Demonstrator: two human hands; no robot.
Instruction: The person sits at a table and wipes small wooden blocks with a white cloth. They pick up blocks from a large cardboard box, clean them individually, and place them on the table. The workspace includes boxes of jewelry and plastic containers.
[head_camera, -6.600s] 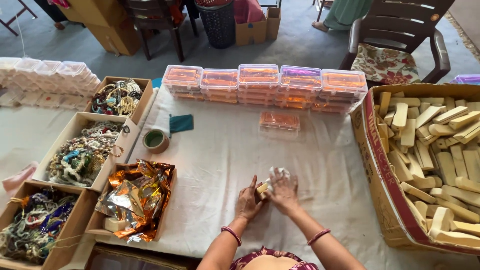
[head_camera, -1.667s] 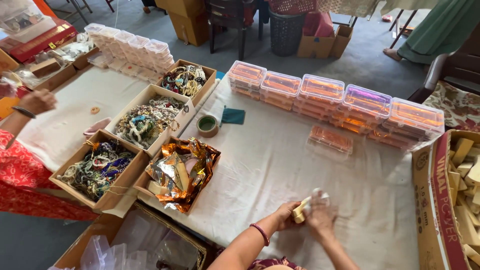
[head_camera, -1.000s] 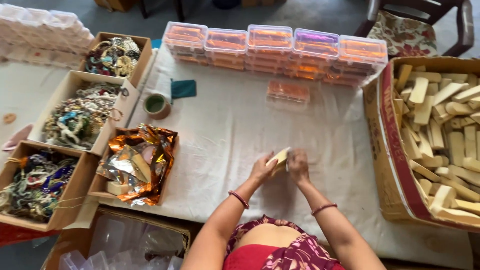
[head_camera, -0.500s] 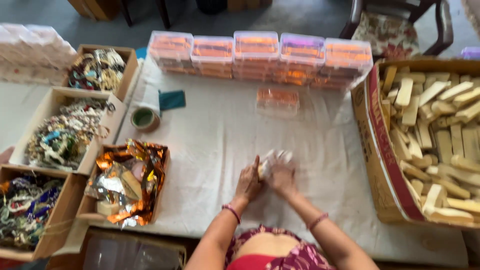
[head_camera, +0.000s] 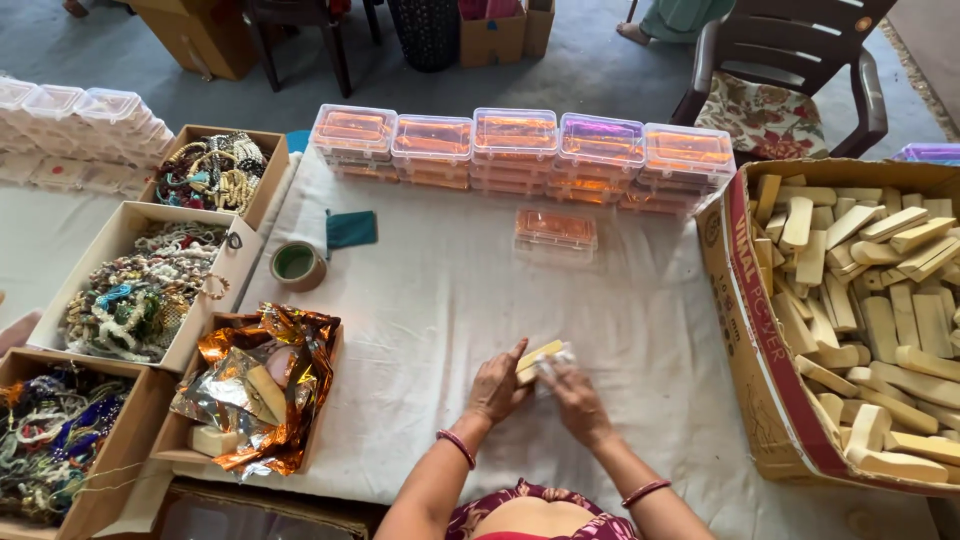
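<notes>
Both hands meet low on the white cloth-covered table (head_camera: 440, 300). My left hand (head_camera: 497, 384) grips one end of a pale yellow bar (head_camera: 537, 359). Against the bar's other end my right hand (head_camera: 573, 396) presses a small white wrap (head_camera: 556, 361). A red bangle sits on each wrist.
A big cardboard box (head_camera: 752, 300) of pale bars stands at the right. Stacked clear orange-tinted cases (head_camera: 520, 145) line the far edge, with a single case (head_camera: 556, 229) nearer. At the left are boxes of beaded strands (head_camera: 140, 290), a box of foil wrappers (head_camera: 262, 385), a tape roll (head_camera: 297, 265) and a teal cloth (head_camera: 351, 229).
The view swung from the left side of the table back to centre. My hands stayed together on the bar and wrap, shifting slightly on the cloth.
</notes>
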